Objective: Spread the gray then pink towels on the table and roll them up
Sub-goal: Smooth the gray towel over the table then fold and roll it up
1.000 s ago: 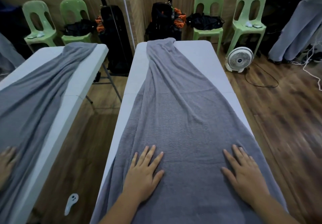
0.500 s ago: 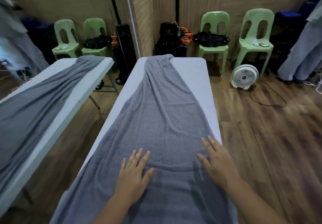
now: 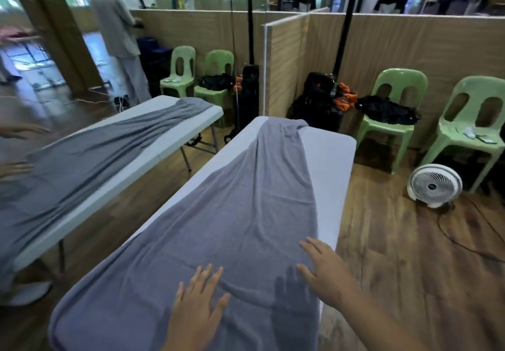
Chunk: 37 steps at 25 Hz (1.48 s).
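Note:
A gray towel (image 3: 240, 214) lies lengthwise over the white table (image 3: 325, 164), wide at my end and bunched narrow at the far end. My left hand (image 3: 196, 304) rests flat on the towel near the front, fingers spread. My right hand (image 3: 325, 268) is flat, palm down, at the towel's right edge, fingers apart. A soft fold runs across the cloth between the two hands. No pink towel is in view.
A large mirror on the left repeats the table, towel and hands. Green plastic chairs (image 3: 393, 112) with dark bags line the far partition. A white floor fan (image 3: 434, 185) and its cable lie on the wooden floor to the right. A person (image 3: 120, 33) shows in the mirror at the back left.
Both hands have slid forward along the towel and closer together, the right hand toward the towel's right edge. The view has lifted and swung left, showing more of the room.

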Motion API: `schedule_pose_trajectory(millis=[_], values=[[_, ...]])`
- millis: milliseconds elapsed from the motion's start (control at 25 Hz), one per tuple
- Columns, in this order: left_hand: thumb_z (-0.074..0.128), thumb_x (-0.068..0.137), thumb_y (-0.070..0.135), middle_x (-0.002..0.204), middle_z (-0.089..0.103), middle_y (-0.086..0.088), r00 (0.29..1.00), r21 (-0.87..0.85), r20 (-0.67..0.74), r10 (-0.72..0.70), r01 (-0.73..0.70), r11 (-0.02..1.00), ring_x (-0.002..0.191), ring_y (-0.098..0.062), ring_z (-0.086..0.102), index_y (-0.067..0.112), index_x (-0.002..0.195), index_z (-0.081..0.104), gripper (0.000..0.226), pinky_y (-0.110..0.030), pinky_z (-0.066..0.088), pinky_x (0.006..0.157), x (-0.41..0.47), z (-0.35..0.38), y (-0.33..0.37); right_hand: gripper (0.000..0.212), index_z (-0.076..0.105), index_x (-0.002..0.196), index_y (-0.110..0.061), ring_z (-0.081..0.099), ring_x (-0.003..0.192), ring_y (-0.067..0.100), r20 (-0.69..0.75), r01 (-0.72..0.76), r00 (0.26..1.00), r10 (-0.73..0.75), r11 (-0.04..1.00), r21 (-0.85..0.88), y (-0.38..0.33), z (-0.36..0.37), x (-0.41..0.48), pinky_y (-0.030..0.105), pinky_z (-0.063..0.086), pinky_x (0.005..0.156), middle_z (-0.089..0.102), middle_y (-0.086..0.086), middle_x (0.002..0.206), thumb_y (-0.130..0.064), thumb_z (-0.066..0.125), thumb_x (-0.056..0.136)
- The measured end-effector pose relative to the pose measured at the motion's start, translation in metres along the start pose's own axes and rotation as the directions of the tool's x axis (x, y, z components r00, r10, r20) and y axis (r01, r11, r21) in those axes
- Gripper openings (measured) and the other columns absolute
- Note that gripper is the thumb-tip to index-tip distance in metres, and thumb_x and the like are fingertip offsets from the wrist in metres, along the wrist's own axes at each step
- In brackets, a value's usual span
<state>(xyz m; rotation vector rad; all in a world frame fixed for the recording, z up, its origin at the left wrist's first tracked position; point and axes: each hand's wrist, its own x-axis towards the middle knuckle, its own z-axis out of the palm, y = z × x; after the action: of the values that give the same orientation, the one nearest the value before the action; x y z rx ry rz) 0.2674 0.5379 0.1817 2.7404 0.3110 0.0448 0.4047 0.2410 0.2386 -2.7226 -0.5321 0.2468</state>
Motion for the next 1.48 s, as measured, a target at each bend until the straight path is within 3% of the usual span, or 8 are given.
schedule_pose_trajectory(millis=[160,280,440,720,920,1160,1400,1480], values=[[0.014,0.089,0.079,0.153,0.042,0.015,0.999,0.009,-0.004,-0.049,0.049,0.999,0.144,-0.004,0.020,0.046,0.145,0.040,0.070,-0.053,0.028,0.112,0.025,0.000,0.017,0.092,0.028,0.152,-0.028,0.017,0.148,0.014,0.038,0.060,0.997,-0.060,0.998,-0.004,0.016,-0.016,0.041,0.031,0.018,0.119,0.022,-0.006,0.161,-0.078,0.011,0.077],[-0.001,0.082,0.084,0.159,0.019,0.022,0.996,0.036,-0.054,-0.065,0.067,0.997,0.149,-0.003,0.008,0.049,0.149,0.027,0.080,-0.045,0.011,0.119,0.057,0.000,0.042,0.066,0.028,0.152,-0.028,0.015,0.149,0.014,0.051,0.129,0.990,-0.128,0.992,-0.014,0.040,-0.018,0.092,0.031,0.017,0.119,0.020,-0.005,0.162,-0.060,0.037,0.096],[-0.012,0.076,0.085,0.157,-0.001,0.027,0.981,0.047,-0.098,-0.167,0.172,0.984,0.148,0.000,-0.008,0.049,0.152,0.012,0.087,-0.039,-0.004,0.120,0.102,0.015,0.087,0.061,0.030,0.152,-0.028,0.018,0.148,0.014,0.100,0.248,0.964,-0.247,0.969,-0.002,0.077,-0.026,0.172,0.031,0.020,0.119,0.022,-0.006,0.161,-0.052,0.044,0.097],[0.012,0.089,0.079,0.160,0.029,0.016,0.953,-0.015,-0.055,-0.299,0.298,0.954,0.149,-0.005,0.012,0.045,0.150,0.030,0.073,-0.036,-0.001,0.118,0.170,0.068,0.174,0.057,0.030,0.152,-0.026,0.019,0.148,0.017,0.204,0.446,0.883,-0.423,0.891,-0.086,0.145,-0.072,0.280,0.032,0.019,0.119,0.023,-0.004,0.161,-0.046,0.043,0.099],[0.029,0.092,0.072,0.150,0.047,0.012,0.965,-0.051,-0.055,-0.255,0.252,0.966,0.141,-0.012,0.038,0.040,0.145,0.042,0.064,-0.038,0.014,0.113,0.243,0.098,0.215,0.058,0.028,0.153,-0.023,0.020,0.148,0.021,0.286,0.554,0.814,-0.506,0.824,-0.120,0.149,-0.064,0.352,0.033,0.016,0.120,0.023,0.001,0.162,-0.040,0.041,0.099],[0.008,0.087,0.079,0.164,0.018,0.013,0.958,0.015,-0.127,-0.256,0.260,0.966,0.152,-0.011,0.007,0.040,0.153,0.025,0.079,-0.047,0.002,0.121,0.332,0.104,0.228,0.057,0.032,0.151,-0.018,0.025,0.147,0.025,0.283,0.581,0.796,-0.535,0.806,-0.111,0.174,-0.064,0.431,0.033,0.017,0.119,0.030,0.004,0.159,-0.034,0.042,0.098],[0.047,0.078,0.076,0.157,0.028,0.013,0.970,0.002,0.009,-0.243,0.242,0.970,0.149,-0.014,0.019,0.034,0.132,0.046,0.068,-0.036,0.016,0.118,0.374,0.107,0.262,0.064,0.038,0.148,-0.014,0.029,0.144,0.027,0.361,0.648,0.741,-0.566,0.744,-0.165,0.220,-0.084,0.533,0.034,0.024,0.116,0.035,0.006,0.156,-0.011,0.051,0.085],[0.053,0.076,0.073,0.155,0.028,0.014,0.966,-0.017,0.060,-0.253,0.254,0.967,0.148,-0.012,0.017,0.035,0.126,0.049,0.063,-0.033,0.010,0.119,0.370,0.122,0.275,0.062,0.049,0.140,-0.010,0.040,0.138,0.030,0.371,0.683,0.714,-0.593,0.706,-0.186,0.233,-0.090,0.567,0.036,0.031,0.112,0.044,0.010,0.149,-0.004,0.055,0.079]])
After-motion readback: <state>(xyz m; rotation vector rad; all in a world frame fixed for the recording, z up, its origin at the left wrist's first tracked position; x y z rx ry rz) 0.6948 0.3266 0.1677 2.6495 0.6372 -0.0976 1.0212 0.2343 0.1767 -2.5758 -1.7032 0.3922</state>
